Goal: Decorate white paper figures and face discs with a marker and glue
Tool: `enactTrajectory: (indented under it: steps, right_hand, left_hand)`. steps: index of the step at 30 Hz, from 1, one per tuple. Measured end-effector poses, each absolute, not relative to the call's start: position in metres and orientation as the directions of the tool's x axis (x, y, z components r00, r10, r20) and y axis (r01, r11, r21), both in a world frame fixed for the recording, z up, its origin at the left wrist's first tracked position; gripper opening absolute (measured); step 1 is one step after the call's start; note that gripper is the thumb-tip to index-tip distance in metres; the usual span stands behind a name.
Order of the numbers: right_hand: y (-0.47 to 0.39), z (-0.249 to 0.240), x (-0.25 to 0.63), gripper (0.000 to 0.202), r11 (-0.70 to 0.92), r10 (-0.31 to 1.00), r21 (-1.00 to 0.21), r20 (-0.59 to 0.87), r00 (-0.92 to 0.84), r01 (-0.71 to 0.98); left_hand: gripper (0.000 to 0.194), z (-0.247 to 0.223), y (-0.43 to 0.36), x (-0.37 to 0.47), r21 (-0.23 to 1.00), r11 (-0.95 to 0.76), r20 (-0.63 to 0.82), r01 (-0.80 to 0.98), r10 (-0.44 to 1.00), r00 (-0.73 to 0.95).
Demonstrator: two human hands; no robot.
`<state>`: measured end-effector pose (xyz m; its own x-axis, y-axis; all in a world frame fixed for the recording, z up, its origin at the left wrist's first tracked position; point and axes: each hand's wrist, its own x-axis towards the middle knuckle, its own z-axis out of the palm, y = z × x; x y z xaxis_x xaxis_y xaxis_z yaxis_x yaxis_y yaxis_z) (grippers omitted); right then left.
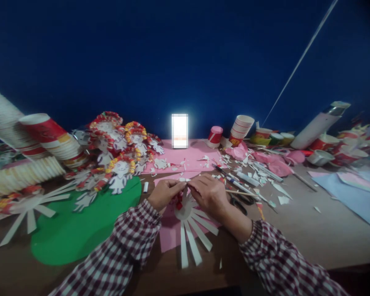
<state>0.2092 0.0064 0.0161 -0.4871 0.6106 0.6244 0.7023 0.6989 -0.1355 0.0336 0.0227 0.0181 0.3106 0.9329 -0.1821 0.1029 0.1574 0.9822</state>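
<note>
My left hand (165,194) and my right hand (211,196) meet fingertip to fingertip over a paper cup cut into strips (185,213). Both pinch at one of its strips; the tips partly hide it. Several straight white strips fan out from the cup's round base toward me. Beside my left fingers a small red curl shows on the far side of the base. Under the cup lies a pink sheet (169,243). Black-handled scissors (239,204) rest just right of my right hand, partly hidden by it.
Paper dolls with curled hair (121,174) and a green sheet (89,230) lie left, near another cut cup (26,205). Stacked paper cups (54,137) lean at far left. Paper scraps (259,174), pens and crumpled pink paper (277,164) cover the right. A bright blurred screen stands behind.
</note>
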Motion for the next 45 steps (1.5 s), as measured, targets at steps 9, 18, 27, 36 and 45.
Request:
enactTrajectory:
  steps: [9,18,27,36,45]
  right_hand:
    - [0.006,0.018,0.208,0.013,0.691,0.613,-0.121,0.62,-0.489,0.712]
    - [0.005,0.02,0.208,0.017,0.695,0.626,-0.139,0.601,-0.497,0.706]
    - [0.004,0.023,0.206,0.017,0.688,0.624,-0.13,0.609,-0.49,0.714]
    - [0.005,0.021,0.207,0.015,0.686,0.635,-0.126,0.584,-0.505,0.717]
    - [0.004,0.019,0.208,0.015,0.7,0.624,-0.146,0.601,-0.5,0.699]
  left_hand:
    - [0.042,0.009,0.025,0.033,0.992,0.084,-0.105,0.089,0.958,0.266]
    - [0.03,0.0,0.03,0.029,0.997,-0.012,-0.007,0.074,0.969,0.248]
    - [0.047,0.008,0.027,0.032,0.987,0.14,-0.118,-0.079,0.965,0.236]
    - [0.059,0.01,0.025,0.033,0.97,0.202,-0.156,-0.133,0.943,0.293]
    - [0.043,0.015,0.026,0.032,0.977,0.208,-0.211,0.046,0.91,0.358]
